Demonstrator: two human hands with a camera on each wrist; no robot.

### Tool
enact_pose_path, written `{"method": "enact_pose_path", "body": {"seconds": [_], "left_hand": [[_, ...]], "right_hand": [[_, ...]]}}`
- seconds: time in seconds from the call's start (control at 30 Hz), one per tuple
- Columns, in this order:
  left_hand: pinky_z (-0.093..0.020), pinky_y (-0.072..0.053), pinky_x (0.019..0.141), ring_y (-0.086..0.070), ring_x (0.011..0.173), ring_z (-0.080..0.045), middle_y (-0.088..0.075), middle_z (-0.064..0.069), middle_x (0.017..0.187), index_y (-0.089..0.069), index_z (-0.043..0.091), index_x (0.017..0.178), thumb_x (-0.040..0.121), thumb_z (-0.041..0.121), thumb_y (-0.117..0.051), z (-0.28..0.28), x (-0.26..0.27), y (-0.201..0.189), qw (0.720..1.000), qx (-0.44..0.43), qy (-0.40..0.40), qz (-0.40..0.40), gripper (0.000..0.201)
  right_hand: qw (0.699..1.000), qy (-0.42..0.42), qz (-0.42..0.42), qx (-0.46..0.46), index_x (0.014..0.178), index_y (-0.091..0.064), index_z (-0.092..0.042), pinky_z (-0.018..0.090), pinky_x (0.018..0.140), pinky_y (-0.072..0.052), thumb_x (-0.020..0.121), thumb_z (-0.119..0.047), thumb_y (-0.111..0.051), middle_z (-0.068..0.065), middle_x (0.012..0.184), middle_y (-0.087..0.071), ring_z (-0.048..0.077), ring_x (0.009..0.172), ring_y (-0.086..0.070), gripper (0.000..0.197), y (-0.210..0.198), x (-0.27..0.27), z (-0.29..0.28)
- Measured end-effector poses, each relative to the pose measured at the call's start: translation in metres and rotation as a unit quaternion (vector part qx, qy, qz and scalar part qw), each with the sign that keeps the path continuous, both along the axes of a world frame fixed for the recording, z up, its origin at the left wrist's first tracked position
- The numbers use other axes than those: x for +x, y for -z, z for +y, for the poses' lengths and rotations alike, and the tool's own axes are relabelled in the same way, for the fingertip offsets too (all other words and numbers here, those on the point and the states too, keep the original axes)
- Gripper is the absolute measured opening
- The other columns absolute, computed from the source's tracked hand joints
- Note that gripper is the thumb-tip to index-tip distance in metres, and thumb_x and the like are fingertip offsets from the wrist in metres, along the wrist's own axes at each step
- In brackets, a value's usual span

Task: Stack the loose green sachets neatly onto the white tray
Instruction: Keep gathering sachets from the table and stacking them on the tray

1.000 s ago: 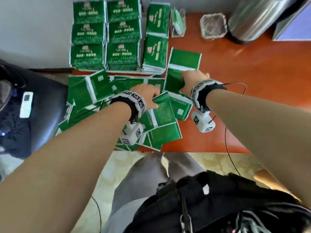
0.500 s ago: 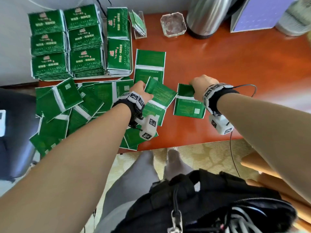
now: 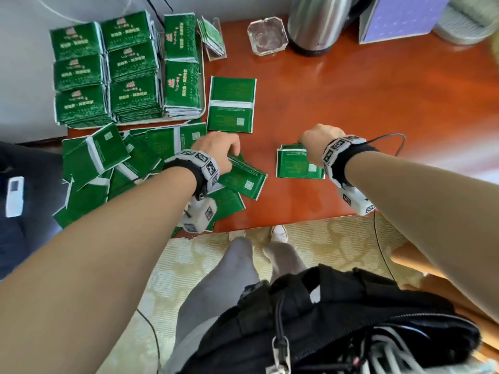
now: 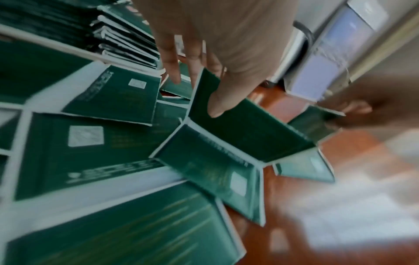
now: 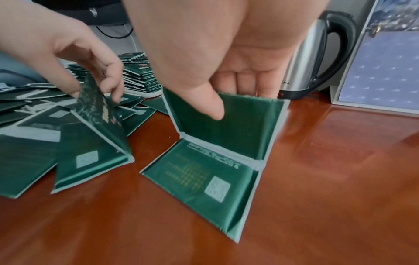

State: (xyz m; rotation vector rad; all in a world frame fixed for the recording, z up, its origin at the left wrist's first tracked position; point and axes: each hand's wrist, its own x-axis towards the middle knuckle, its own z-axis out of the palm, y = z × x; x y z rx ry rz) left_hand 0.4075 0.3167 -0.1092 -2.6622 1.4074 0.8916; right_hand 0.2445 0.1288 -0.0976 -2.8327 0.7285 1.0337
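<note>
Green sachets [image 3: 108,163] lie in a loose heap at the table's left front. Neat stacks [image 3: 127,71] fill the white tray [image 3: 203,109] at the back left. My left hand [image 3: 224,147] pinches the raised half of a folded twin sachet [image 4: 244,129] at the heap's right edge, thumb in front and fingers behind. My right hand [image 5: 229,96] pinches another twin sachet [image 5: 226,125] the same way on bare wood. That sachet's lower half [image 5: 204,179] lies flat. One unfolded twin sachet [image 3: 232,103] lies beside the tray.
At the back stand a steel kettle [image 3: 316,22], a glass ashtray [image 3: 267,36], a clear holder with sachets [image 3: 213,39] and a purple card [image 3: 405,17]. A dark chair with a white remote [image 3: 14,197] is at the left. Bare wood [image 3: 391,98] spreads to the right.
My right hand has drawn a twin sachet out of the heap to the right onto bare wood and folded it up. My left hand has lifted one half of another.
</note>
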Motion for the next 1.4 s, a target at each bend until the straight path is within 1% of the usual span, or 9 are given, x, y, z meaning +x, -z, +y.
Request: {"method": "enact_pose_path", "body": {"seconds": [0.13, 0.2, 0.27, 0.37, 0.73, 0.97, 1.07, 1.2, 1.4], "left_hand": [[-0.046, -0.04, 0.105, -0.047, 0.124, -0.021, -0.05, 0.002, 0.135, -0.052, 0.031, 0.13, 0.076, 0.012, -0.073, 0.018, -0.012, 0.012, 0.986, 0.063, 0.145, -0.055, 0.061], [-0.05, -0.025, 0.118, -0.027, 0.146, -0.023, -0.026, -0.003, 0.16, -0.036, 0.027, 0.149, 0.074, 0.018, -0.074, 0.03, -0.021, 0.027, 0.976, 0.095, 0.182, -0.072, 0.085], [-0.051, -0.008, 0.124, -0.004, 0.154, -0.022, 0.002, -0.001, 0.168, -0.013, 0.022, 0.159, 0.076, 0.024, -0.074, 0.038, -0.03, 0.039, 0.966, 0.124, 0.209, -0.089, 0.103], [-0.052, 0.0, 0.124, 0.008, 0.154, -0.019, 0.016, 0.001, 0.167, 0.003, 0.019, 0.16, 0.081, 0.028, -0.068, 0.046, -0.041, 0.056, 0.956, 0.123, 0.248, -0.092, 0.107], [-0.053, -0.025, 0.115, -0.03, 0.146, -0.027, -0.032, -0.007, 0.16, -0.031, 0.013, 0.153, 0.101, 0.005, -0.034, 0.058, -0.061, 0.081, 0.955, -0.04, 0.241, -0.167, 0.052], [-0.046, -0.01, 0.125, -0.012, 0.154, -0.025, -0.012, -0.011, 0.167, -0.014, 0.007, 0.159, 0.101, -0.003, -0.024, 0.066, -0.102, 0.08, 0.951, -0.045, 0.277, -0.126, 0.06], [-0.044, -0.011, 0.125, -0.011, 0.154, -0.025, -0.011, -0.011, 0.167, -0.013, 0.006, 0.159, 0.101, -0.005, -0.029, 0.08, -0.118, 0.088, 0.953, -0.046, 0.272, -0.128, 0.06], [-0.044, -0.011, 0.125, -0.011, 0.154, -0.025, -0.01, -0.012, 0.167, -0.012, 0.006, 0.159, 0.099, -0.007, -0.031, 0.085, -0.128, 0.067, 0.951, -0.039, 0.269, -0.148, 0.064], [-0.042, -0.014, 0.125, -0.016, 0.153, -0.024, -0.012, -0.009, 0.167, -0.013, 0.008, 0.159, 0.095, -0.008, -0.038, 0.077, -0.12, -0.028, 0.955, -0.054, 0.212, -0.199, 0.07]], "right_hand": [[1.0, 0.014, -0.006, 0.026, 0.137, -0.05, -0.016, 0.042, 0.085, -0.054, 0.09, -0.015, -0.054, 0.012, 0.13, -0.056, 0.034, 0.113, -0.059, 0.047, 0.024, -0.022, 0.02], [0.998, 0.015, -0.006, 0.053, 0.156, -0.021, -0.015, 0.047, 0.114, -0.035, 0.087, -0.017, -0.057, 0.015, 0.161, -0.021, 0.036, 0.145, -0.029, 0.078, 0.042, -0.037, 0.03], [0.998, 0.02, -0.01, 0.058, 0.159, 0.002, -0.018, 0.049, 0.123, -0.012, 0.084, -0.019, -0.057, 0.012, 0.166, 0.009, 0.035, 0.152, -0.002, 0.096, 0.057, -0.049, 0.038], [0.996, 0.05, -0.035, 0.065, 0.158, 0.011, -0.023, 0.052, 0.123, -0.007, 0.081, -0.028, -0.058, 0.008, 0.165, 0.016, 0.035, 0.152, 0.006, 0.104, 0.076, -0.063, 0.051], [0.978, 0.146, -0.141, 0.046, 0.158, 0.011, -0.025, 0.058, 0.121, -0.004, 0.084, -0.07, -0.05, 0.003, 0.166, 0.015, 0.031, 0.152, 0.01, 0.106, 0.101, -0.12, 0.136], [0.976, 0.157, -0.148, -0.042, 0.156, -0.014, -0.019, 0.062, 0.119, -0.014, 0.083, -0.013, -0.063, 0.013, 0.162, -0.015, 0.037, 0.149, -0.015, 0.088, 0.103, -0.143, 0.173], [0.971, 0.147, -0.178, -0.056, 0.15, -0.03, -0.013, 0.062, 0.113, -0.025, 0.086, -0.024, -0.043, 0.018, 0.152, -0.033, 0.04, 0.138, -0.032, 0.066, 0.096, -0.152, 0.176], [0.974, 0.123, -0.181, -0.053, 0.146, -0.035, -0.01, 0.054, 0.099, -0.04, 0.089, -0.008, -0.052, 0.016, 0.133, -0.051, 0.04, 0.118, -0.05, 0.059, 0.078, -0.157, 0.166], [0.969, 0.119, -0.208, -0.062, 0.152, -0.029, -0.013, 0.046, 0.108, -0.037, 0.092, -0.006, -0.048, 0.012, 0.14, -0.051, 0.034, 0.128, -0.05, 0.064, -0.001, -0.152, 0.142]]}}
